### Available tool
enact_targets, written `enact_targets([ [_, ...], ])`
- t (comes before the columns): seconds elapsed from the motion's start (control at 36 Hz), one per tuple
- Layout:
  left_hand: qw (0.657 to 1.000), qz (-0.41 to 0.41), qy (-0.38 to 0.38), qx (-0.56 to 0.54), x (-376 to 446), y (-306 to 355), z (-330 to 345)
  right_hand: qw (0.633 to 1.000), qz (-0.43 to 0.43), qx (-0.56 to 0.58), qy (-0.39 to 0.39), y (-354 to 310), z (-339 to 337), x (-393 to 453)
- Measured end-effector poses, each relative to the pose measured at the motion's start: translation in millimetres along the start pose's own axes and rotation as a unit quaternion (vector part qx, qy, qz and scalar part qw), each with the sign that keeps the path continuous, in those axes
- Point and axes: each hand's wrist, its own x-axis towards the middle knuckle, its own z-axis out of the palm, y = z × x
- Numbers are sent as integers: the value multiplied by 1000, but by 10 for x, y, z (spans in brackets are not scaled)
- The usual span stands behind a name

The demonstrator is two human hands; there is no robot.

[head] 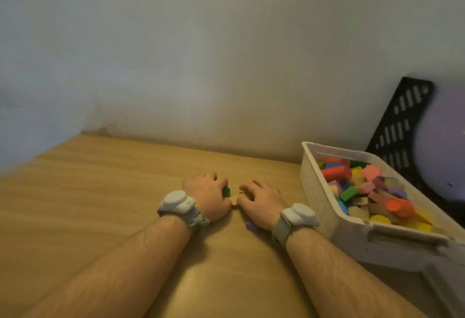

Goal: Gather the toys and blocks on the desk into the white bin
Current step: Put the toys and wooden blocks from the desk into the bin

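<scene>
My left hand point(207, 195) lies on the wooden desk point(100, 192) with its fingers curled around a green block point(226, 192). Close beside it, my right hand point(260, 203) rests palm down over blocks; a tan block point(234, 200) shows between the two hands and a purple block point(251, 226) peeks out under the right wrist. Whether the right hand grips anything is hidden. The white bin point(314, 192) stands to the right, filled with several coloured blocks point(364, 189).
A black perforated rack point(400, 126) leans against the wall behind the bin, with a purple object point(442, 141) beside it. The wall runs along the desk's far edge. A grey surface point(448, 280) lies at the lower right.
</scene>
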Motion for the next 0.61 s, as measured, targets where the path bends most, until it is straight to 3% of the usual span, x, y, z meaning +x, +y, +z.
enact_targets([
  [0.25, 995, 26, -29, -88, -642, 359, -190, 999, -21, 37, 18, 66, -142, -878],
  [0.44, 994, 15, 23, -102, -888, 424, -226, 997, -35, 75, -2, 165, -193, -1133],
  [0.61, 992, 16, 33, -121, -966, 344, -245, 998, -18, 38, -55, 134, -269, -1150],
])
